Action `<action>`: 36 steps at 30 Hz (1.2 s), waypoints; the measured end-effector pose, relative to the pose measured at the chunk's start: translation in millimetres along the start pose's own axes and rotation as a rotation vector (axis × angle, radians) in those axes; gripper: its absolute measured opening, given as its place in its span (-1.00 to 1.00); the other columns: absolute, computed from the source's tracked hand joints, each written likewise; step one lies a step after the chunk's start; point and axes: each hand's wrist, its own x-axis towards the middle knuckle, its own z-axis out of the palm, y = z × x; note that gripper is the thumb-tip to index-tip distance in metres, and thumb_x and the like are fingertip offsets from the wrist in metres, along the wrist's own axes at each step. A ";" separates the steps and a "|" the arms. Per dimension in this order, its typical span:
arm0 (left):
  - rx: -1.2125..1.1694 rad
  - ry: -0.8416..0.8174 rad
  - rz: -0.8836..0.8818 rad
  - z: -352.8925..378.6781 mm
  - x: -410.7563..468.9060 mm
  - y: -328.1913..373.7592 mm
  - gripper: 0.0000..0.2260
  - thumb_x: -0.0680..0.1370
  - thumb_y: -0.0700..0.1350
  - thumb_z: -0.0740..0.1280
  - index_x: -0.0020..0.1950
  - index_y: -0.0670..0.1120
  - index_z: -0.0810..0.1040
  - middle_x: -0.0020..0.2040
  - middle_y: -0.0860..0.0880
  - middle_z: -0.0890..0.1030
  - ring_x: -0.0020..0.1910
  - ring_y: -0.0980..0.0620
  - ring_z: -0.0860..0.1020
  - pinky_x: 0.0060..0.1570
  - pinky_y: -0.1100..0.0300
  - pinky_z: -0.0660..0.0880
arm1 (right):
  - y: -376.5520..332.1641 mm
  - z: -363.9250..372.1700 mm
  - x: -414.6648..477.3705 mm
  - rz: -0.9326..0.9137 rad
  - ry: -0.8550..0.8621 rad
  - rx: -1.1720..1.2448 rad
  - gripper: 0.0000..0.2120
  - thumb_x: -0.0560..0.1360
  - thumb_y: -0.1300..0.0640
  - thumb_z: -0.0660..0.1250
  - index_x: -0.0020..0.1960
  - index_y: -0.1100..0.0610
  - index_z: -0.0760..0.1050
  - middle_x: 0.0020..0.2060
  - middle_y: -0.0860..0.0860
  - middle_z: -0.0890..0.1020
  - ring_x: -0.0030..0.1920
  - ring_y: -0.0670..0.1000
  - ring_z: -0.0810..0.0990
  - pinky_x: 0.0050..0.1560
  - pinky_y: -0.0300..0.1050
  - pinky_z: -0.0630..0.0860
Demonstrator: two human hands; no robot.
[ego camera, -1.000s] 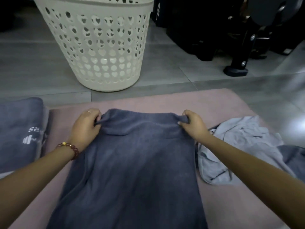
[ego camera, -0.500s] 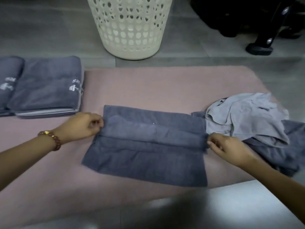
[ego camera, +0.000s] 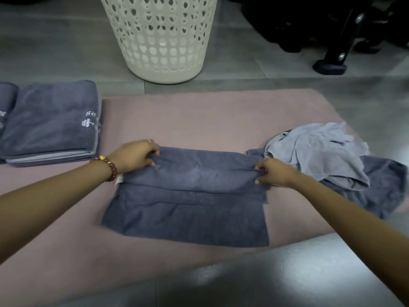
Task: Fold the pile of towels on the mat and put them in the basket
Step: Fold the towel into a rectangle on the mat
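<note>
Folding underway: dark towel (ego camera: 188, 209) lies mid-mat (ego camera: 199, 120). Left hand (ego camera: 135, 156) and right hand (ego camera: 274, 172) pinch opposite ends of its raised fold. Next, probably: lay that fold flat, edges aligned. Basket (ego camera: 159, 38) waits beyond the mat.

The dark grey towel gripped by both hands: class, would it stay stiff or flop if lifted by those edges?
Probably floppy: the dark grey towel lies in soft folds between the left hand and right hand, so its middle would likely sag. Its fuzzy cloth would probably drag on the pink mat rather than slide.
</note>
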 end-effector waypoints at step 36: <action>-0.125 0.290 0.157 75.5 -104.2 -27.1 -0.82 0.41 -0.10 0.10 -0.25 -0.16 0.44 -0.19 -0.02 0.42 -0.17 0.02 0.38 -0.21 0.25 0.33 | 29.2 103.3 -56.4 -0.229 0.586 0.130 -0.70 0.44 0.15 0.17 0.00 0.31 0.55 -0.01 0.21 0.62 -0.12 0.20 0.64 -0.14 -0.02 0.57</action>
